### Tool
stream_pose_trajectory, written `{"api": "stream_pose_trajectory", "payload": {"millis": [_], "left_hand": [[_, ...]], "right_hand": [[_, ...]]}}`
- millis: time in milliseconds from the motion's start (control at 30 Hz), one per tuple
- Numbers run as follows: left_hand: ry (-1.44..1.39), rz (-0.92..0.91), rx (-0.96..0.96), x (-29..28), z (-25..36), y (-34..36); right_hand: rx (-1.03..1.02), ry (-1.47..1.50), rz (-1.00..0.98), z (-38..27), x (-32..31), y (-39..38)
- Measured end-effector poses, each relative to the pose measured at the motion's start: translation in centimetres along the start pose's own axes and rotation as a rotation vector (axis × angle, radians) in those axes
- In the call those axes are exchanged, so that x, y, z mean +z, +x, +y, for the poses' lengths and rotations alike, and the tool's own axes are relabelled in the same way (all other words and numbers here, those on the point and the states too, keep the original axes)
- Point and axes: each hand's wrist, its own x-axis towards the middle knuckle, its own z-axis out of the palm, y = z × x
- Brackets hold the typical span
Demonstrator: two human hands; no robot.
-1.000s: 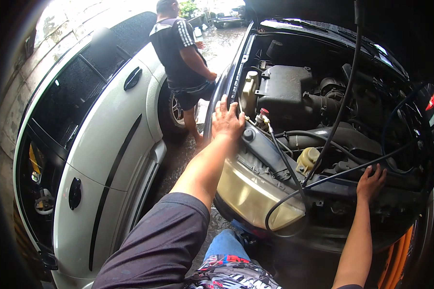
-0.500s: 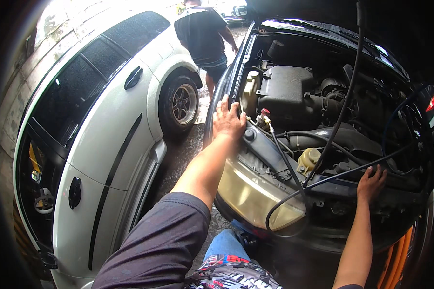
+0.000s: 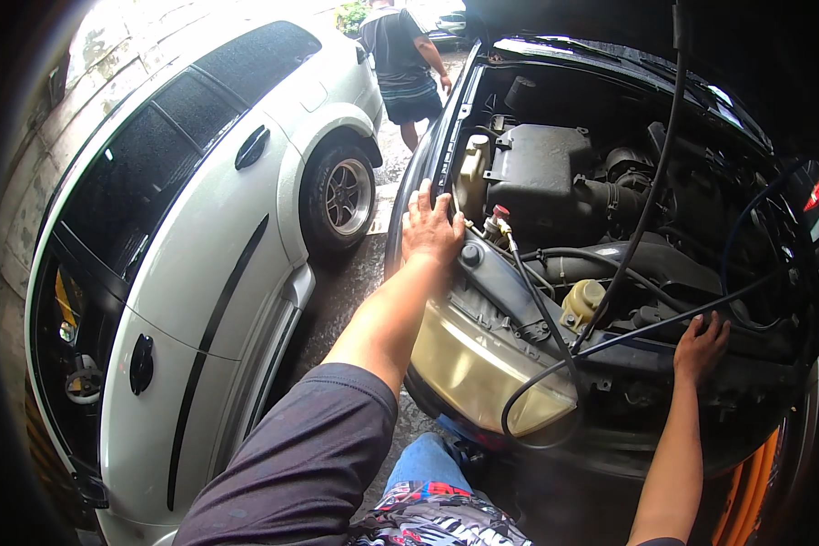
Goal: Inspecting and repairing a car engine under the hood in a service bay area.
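Observation:
Both my arms lean over the front of a dark car whose engine bay lies uncovered. My left hand [image 3: 432, 226] rests on the edge of the fender [image 3: 416, 187], fingers spread, just above the yellowed headlight [image 3: 491, 364]. On the dark front panel [image 3: 632, 369] lies my right hand [image 3: 701, 346], its fingers stretched out and apart. Between the hands, a black hose [image 3: 541, 282] runs from a fitting with a red cap [image 3: 500, 212] and loops down over the headlight. A yellowish reservoir with a cap [image 3: 582, 300] sits behind that hose. Neither hand appears to hold anything.
A white car [image 3: 218, 273] stands close on the left, its wheel [image 3: 346, 196] facing the narrow wet gap. At the far end of the gap is a person [image 3: 400, 64]. A black air-filter box [image 3: 537, 168] and another hose [image 3: 655, 182] occupy the engine bay.
The person in the background has walked farther away and slightly right, along the dark car's side. My two hands stay where they were.

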Motion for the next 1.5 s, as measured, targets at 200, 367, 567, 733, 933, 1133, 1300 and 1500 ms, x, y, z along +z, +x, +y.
{"api": "stream_pose_trajectory", "payload": {"millis": [200, 367, 567, 733, 933, 1133, 1300, 1500], "left_hand": [[0.001, 0.014, 0.007, 0.33, -0.14, 0.08], [0.01, 0.001, 0.005, 0.23, 0.02, 0.06], [0.011, 0.032, 0.015, 0.33, -0.2, 0.02], [0.029, 0.015, 0.012, 0.25, 0.02, 0.08], [0.023, 0.017, 0.015, 0.25, -0.06, 0.02], [0.013, 0.02, 0.005, 0.25, -0.03, 0.0], [0.019, 0.01, 0.005, 0.19, 0.03, 0.0], [0.013, -0.001, -0.003, -0.03, 0.15, -0.04]], "right_hand": [[0.004, -0.009, 0.004, 0.21, 0.32, 0.09], [0.003, -0.004, 0.012, 0.2, 0.34, 0.02], [0.001, 0.001, 0.006, -0.08, 0.01, -0.02], [-0.007, -0.02, 0.024, 0.3, 0.38, 0.08], [-0.017, -0.039, 0.021, 0.28, 0.37, 0.09], [-0.006, -0.019, 0.021, 0.17, 0.2, 0.03], [-0.003, -0.017, 0.017, 0.06, 0.12, -0.02], [-0.002, 0.001, 0.018, -0.02, -0.01, -0.04]]}}
